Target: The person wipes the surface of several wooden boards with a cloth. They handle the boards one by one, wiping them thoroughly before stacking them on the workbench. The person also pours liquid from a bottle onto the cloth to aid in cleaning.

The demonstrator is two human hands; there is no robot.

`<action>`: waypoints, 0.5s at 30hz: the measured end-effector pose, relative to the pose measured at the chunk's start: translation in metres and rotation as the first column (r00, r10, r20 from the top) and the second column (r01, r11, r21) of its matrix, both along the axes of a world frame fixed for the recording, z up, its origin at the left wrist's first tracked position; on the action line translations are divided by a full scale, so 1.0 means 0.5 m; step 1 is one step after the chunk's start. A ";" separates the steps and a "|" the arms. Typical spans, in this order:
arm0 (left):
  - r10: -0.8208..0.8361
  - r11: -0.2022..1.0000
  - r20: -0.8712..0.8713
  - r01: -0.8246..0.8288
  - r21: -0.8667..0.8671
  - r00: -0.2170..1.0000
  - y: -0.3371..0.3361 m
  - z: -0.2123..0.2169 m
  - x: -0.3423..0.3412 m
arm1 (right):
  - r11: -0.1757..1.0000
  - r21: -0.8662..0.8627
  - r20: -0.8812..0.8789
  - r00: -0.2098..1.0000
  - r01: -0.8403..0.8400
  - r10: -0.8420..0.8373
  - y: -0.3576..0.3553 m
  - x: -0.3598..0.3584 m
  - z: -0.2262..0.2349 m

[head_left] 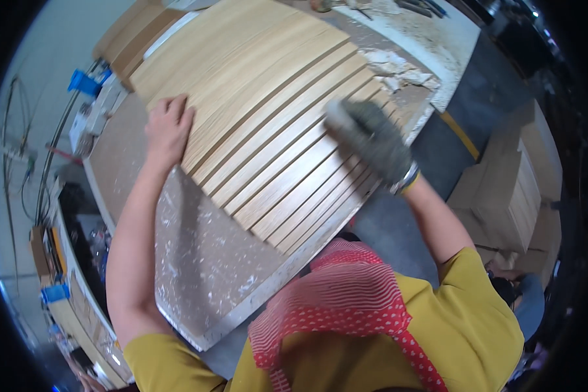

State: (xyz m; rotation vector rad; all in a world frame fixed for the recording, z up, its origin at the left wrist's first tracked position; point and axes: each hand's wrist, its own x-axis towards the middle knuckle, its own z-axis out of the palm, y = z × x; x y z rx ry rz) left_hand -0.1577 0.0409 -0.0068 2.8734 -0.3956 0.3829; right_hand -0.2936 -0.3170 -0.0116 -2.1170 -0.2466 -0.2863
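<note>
Several pale wood-grain boards (242, 65) lie overlapped in a stepped row, so their long edges show as parallel strips (287, 153). My bare left hand (168, 129) rests with its fingers flat on the left end of the boards, holding nothing. Over the right part of the strips is my right hand (372, 137), in a grey-green work glove. Motion smears its fingers. A paler grey patch shows at their tips, and I cannot tell if it is part of the glove or something held.
The boards lie on a brown, paint-flecked worktable (209, 261) with a pale edge. Crumpled paper (398, 68) lies beyond them at the right. Cardboard boxes (509, 189) stand on the right. Blue bins (85, 81) and cables are at the left. Another person (529, 300) is at the lower right.
</note>
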 end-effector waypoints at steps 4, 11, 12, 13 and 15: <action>0.039 0.999 0.110 -0.039 0.001 0.993 -0.030 -0.020 0.028 | 0.927 -0.097 0.151 0.926 0.362 -0.346 -0.218 0.091 -0.074; 0.021 1.000 0.080 -0.020 -0.016 0.997 -0.029 -0.014 0.019 | 0.906 -0.393 0.320 0.947 0.160 -0.028 -0.101 0.058 -0.060; 0.024 1.000 0.080 -0.023 -0.018 0.997 -0.025 -0.015 0.017 | 0.908 -0.405 0.380 0.923 0.112 0.055 -0.080 0.042 -0.060; 0.027 1.000 0.084 -0.025 -0.015 0.996 -0.025 -0.016 0.016 | 0.918 -0.375 0.364 0.931 0.127 0.019 -0.078 0.042 -0.060; 0.047 0.999 0.091 -0.047 0.001 0.995 -0.023 -0.016 0.009 | 0.941 -0.306 0.324 0.945 0.144 -0.040 -0.067 0.038 -0.066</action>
